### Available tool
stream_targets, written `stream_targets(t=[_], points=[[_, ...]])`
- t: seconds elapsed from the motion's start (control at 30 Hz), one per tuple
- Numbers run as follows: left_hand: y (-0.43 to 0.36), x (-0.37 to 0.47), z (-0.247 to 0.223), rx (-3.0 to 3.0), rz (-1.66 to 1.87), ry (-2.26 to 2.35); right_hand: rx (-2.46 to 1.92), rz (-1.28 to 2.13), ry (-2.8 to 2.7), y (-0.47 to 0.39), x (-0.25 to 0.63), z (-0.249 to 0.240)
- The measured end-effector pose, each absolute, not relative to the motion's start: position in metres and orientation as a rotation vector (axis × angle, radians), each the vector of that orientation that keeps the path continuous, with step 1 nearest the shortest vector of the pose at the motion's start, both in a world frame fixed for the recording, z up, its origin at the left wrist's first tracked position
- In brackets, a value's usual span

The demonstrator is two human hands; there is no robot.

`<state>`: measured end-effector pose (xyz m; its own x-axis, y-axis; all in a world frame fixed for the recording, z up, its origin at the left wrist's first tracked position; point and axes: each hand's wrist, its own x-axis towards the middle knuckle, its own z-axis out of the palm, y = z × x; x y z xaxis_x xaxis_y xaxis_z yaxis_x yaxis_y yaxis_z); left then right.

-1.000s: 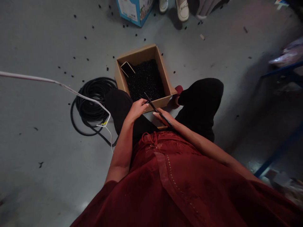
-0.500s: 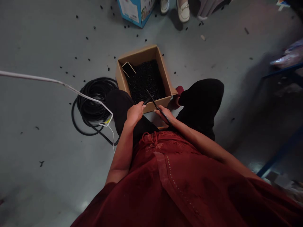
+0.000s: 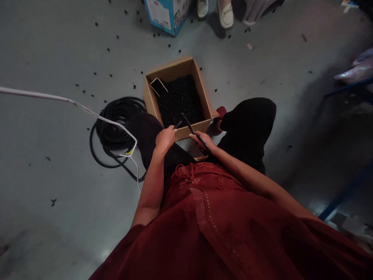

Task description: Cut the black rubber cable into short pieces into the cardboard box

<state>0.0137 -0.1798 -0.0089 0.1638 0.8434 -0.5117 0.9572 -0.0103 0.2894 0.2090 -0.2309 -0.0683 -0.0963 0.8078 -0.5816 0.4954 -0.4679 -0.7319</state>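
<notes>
My left hand (image 3: 165, 139) is closed around a black hose, and the short free end of the hose (image 3: 177, 125) pokes out past the thumb. To its right, my right hand (image 3: 206, 141) grips black-handled scissors (image 3: 190, 125), their tip pointing up over the box. A small gap shows between the hose end and the scissors. Below both hands stands an open cardboard box (image 3: 170, 69), filled with many small black pieces (image 3: 182, 99). A flat dark rectangular object with a pale edge (image 3: 159, 87) leans in its left corner.
A coil of black hose (image 3: 112, 130) lies on the floor left of my leg. A white cable (image 3: 90, 112) crosses in front of it. Black bits dot the floor. A blue box (image 3: 160, 15) and another person's shoes (image 3: 225, 15) are ahead; a blue frame (image 3: 349, 86) stands right.
The hose end has come slightly left, away from the scissors blades, and my left hand has shifted a little with it. The right hand stays nearly in place.
</notes>
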Motion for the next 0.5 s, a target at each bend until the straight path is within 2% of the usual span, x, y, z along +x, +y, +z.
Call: stream_targets(t=[0.27, 0.5], points=[[-0.173, 0.006, -0.018, 1.641, 0.185, 1.505, -1.687, 1.739, -1.277, -0.25, 0.225, -0.065], [-0.174, 0.006, -0.02, 1.598, 0.252, 1.453, -1.559, 1.766, -1.233, -0.256, 0.224, -0.065]])
